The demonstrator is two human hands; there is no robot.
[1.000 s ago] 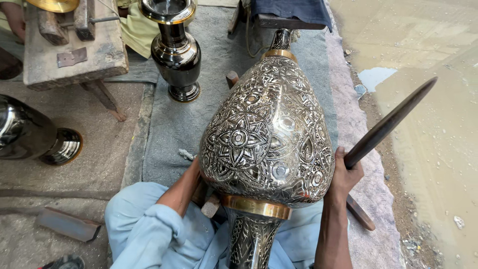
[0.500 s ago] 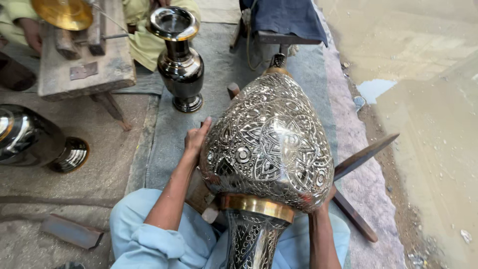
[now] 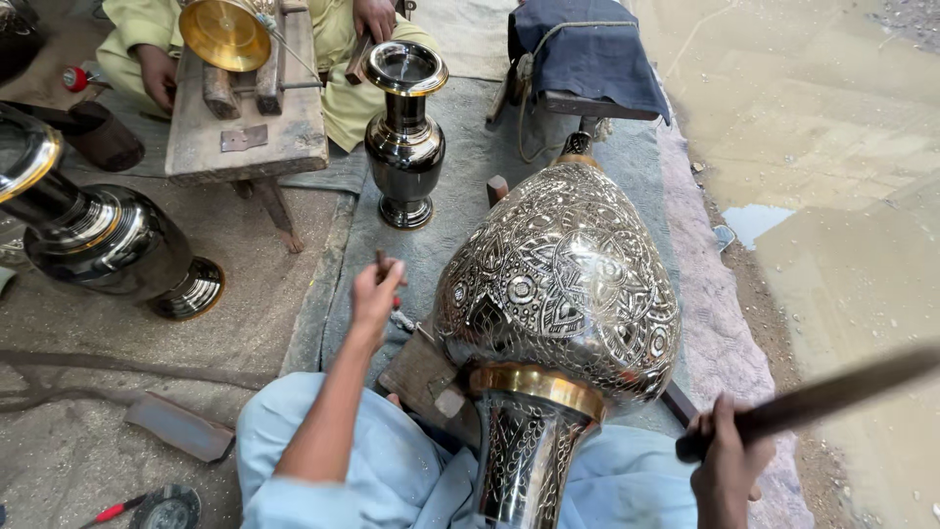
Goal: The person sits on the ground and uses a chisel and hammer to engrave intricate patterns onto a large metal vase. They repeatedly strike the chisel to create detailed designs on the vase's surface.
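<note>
A large engraved metal vase (image 3: 563,289) with a brass neck band lies tilted across my lap, its belly pointing away from me. My left hand (image 3: 374,294) is raised just left of the vase and pinches a small dark punch-like tool between its fingers. My right hand (image 3: 722,453) at the lower right grips the end of a long dark stick (image 3: 832,392) that stretches, blurred, toward the right edge. Neither hand touches the vase. A wooden block (image 3: 423,377) sits under the vase's left side.
A plain dark polished vase (image 3: 404,147) stands upright on the grey mat (image 3: 460,211). Another dark vase (image 3: 103,240) lies at the left. A seated person in yellow-green clothes (image 3: 338,59) works at a low wooden bench (image 3: 245,132) with a brass bowl (image 3: 223,34). Muddy ground lies at the right.
My left hand has lifted off the vase and moved left, now pinching the small tool. My right hand has come off the vase's lower side and swung the stick out to the right.
</note>
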